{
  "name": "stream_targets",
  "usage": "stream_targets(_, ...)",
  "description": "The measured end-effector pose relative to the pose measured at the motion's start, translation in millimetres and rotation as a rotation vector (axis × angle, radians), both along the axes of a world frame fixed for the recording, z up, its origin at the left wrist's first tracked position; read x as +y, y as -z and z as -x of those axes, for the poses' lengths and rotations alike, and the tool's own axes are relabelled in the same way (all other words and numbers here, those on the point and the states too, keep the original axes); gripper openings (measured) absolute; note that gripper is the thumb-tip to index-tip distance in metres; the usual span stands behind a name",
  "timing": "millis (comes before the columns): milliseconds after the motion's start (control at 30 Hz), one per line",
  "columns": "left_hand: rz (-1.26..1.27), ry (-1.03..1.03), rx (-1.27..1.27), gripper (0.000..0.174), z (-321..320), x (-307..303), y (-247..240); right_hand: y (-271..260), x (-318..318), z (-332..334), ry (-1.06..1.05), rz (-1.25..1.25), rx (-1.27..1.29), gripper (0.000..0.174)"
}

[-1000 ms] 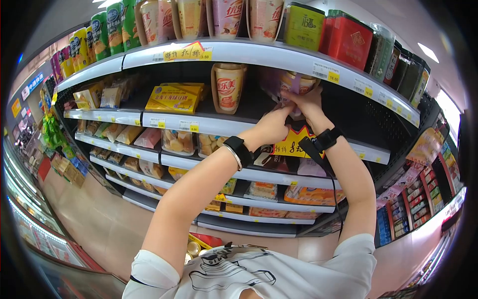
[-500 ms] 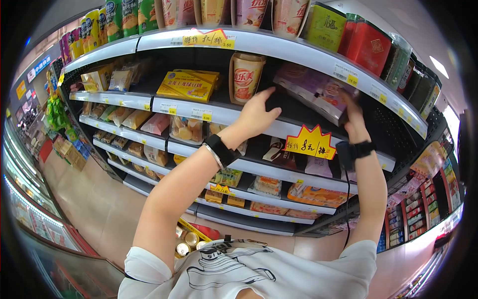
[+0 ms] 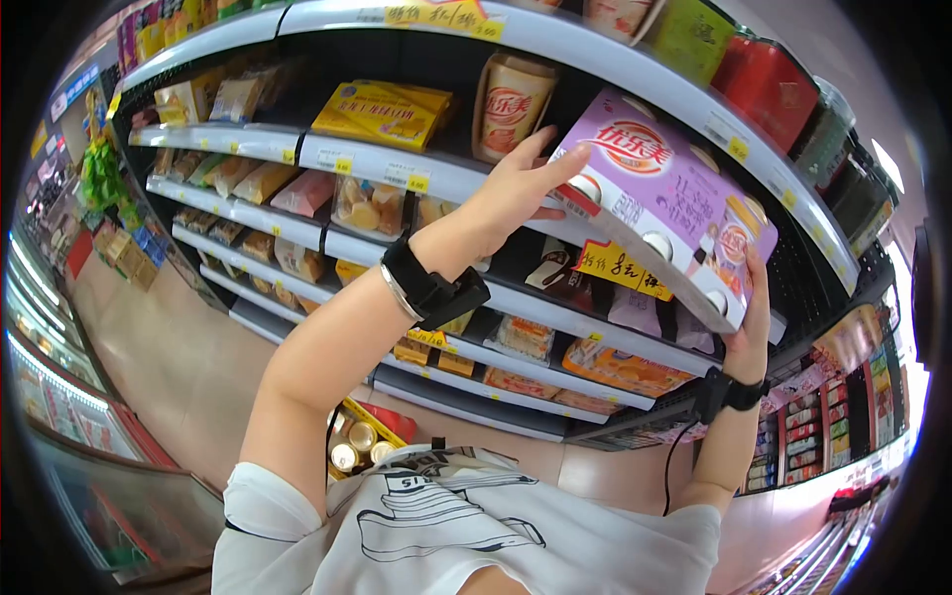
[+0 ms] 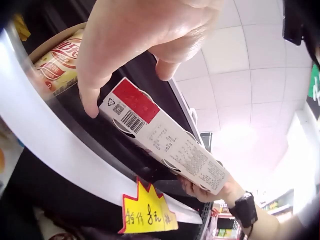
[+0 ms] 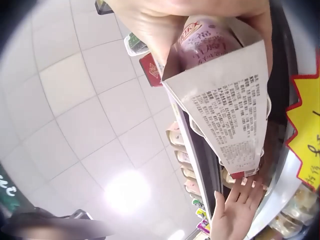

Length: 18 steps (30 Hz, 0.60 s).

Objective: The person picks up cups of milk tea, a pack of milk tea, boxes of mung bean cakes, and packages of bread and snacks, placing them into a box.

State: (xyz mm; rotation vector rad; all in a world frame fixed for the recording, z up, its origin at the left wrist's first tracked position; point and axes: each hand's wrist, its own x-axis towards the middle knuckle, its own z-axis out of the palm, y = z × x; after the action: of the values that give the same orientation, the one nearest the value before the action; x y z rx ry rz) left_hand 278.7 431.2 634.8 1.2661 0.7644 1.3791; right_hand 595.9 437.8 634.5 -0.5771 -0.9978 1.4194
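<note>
A purple carton pack of milk tea cups [image 3: 684,193] is tilted in front of the shelf, its white printed underside [image 4: 172,142] facing the left wrist camera. My right hand [image 3: 756,312] grips the carton's right end. A purple cup [image 5: 205,47] shows inside that end in the right wrist view. My left hand [image 3: 501,198] is at the carton's left end with fingers spread and straight, fingertips right by its corner. The left palm [image 5: 235,215] faces the carton. Behind the left fingers, a cream-coloured cup pack [image 3: 511,107] stands on the shelf.
A yellow box [image 3: 382,114] lies left of the cup pack. A yellow price sign [image 3: 620,268] juts from the shelf edge below the carton. Overhead, the upper shelf [image 3: 595,55] bears tins and jars. Lower shelves [image 3: 496,342] hold packaged snacks. A basket with cans [image 3: 362,436] is below.
The carton has come out of the shelf toward me, turning its purple face up, with my right hand on its end. My left hand let go, moved away leftward, then came back to its left end.
</note>
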Motion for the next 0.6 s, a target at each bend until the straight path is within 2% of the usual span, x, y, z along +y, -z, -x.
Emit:
stream_targets(100,0.012,0.065,0.089,0.082,13.5,-27.3,6.0,13.8,-23.2,1.7,-0.028,0.025,-0.013,0.037)
stream_targets(133,0.057,0.116,0.107,0.08,21.7,-35.8,9.5,18.7,-33.2,6.5,-0.042,0.019,-0.028,0.037)
stream_targets(200,-0.003,0.097,0.153,0.075,36.9,-58.2,24.6,42.3,-29.9,-14.1,-0.117,0.007,-0.04,0.042)
stream_targets(233,-0.012,0.122,0.171,0.069,45.8,-69.8,32.9,47.9,-36.8,-5.1,-0.035,0.077,0.003,0.043)
stream_targets(267,-0.036,0.124,0.171,0.076,56.2,-77.9,47.6,48.0,-50.4,19.6,-0.027,0.105,0.01,0.045)
stream_targets(333,-0.036,0.133,0.214,0.076,80.3,-99.4,72.1,66.3,-48.9,23.2,-0.138,0.129,-0.078,0.046)
stream_targets(400,0.159,0.111,0.207,0.074,105.9,-132.8,87.3,73.3,-51.9,53.0,-0.408,0.208,-0.169,0.046)
stream_targets(467,0.339,0.031,0.161,0.072,130.7,-162.4,114.9,106.0,-40.8,81.7,-0.312,0.29,-0.303,0.045)
stream_targets(533,0.473,-0.089,0.158,0.062,147.8,-197.7,132.5,122.3,-37.9,132.7,-0.492,0.263,-0.46,0.044)
stream_targets(600,0.587,-0.196,0.144,0.06,168.0,-229.7,167.3,146.1,-37.3,188.5,-0.727,0.22,-0.541,0.044)
